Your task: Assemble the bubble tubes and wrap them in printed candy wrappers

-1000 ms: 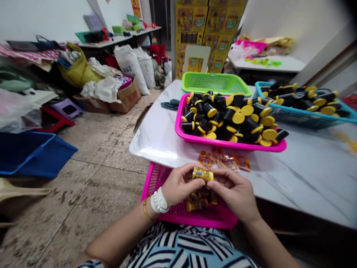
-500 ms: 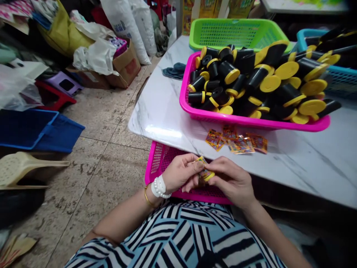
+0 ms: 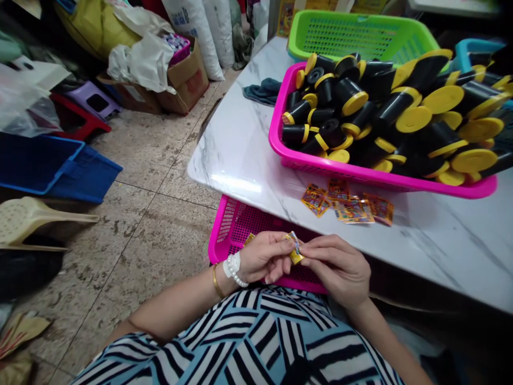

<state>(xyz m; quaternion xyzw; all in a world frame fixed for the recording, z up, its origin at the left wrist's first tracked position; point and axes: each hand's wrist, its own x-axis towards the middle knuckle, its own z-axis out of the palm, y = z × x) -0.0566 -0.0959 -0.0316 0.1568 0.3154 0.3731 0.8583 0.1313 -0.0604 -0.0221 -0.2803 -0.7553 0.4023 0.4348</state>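
My left hand (image 3: 270, 255) and my right hand (image 3: 339, 270) meet in front of my body, over the lower pink basket (image 3: 218, 243). Between their fingertips is a small yellow printed plastic label (image 3: 296, 249), pinched from both sides and tilted. Whether anything sits inside it, I cannot tell. Several flat orange-and-purple printed labels (image 3: 355, 208) lie on the white marbled table (image 3: 236, 155), beyond my right hand. Part of a yellow item (image 3: 249, 239) shows in the lower basket behind my left hand; my hands hide most of the basket's contents.
On the table, a pink basket (image 3: 288, 158) is heaped with black containers with yellow caps (image 3: 355, 99). Behind it are a green basket (image 3: 360, 32) and a blue basket (image 3: 468, 51). A dark cloth (image 3: 262, 92) lies near the left edge. A blue bin (image 3: 86, 174) and beige stool (image 3: 36, 219) stand leftward.
The view has tipped down and come closer to the table. The yellow item in my fingers looked like a cylinder at first; now it appears flatter and more upright. Both hands stay together.
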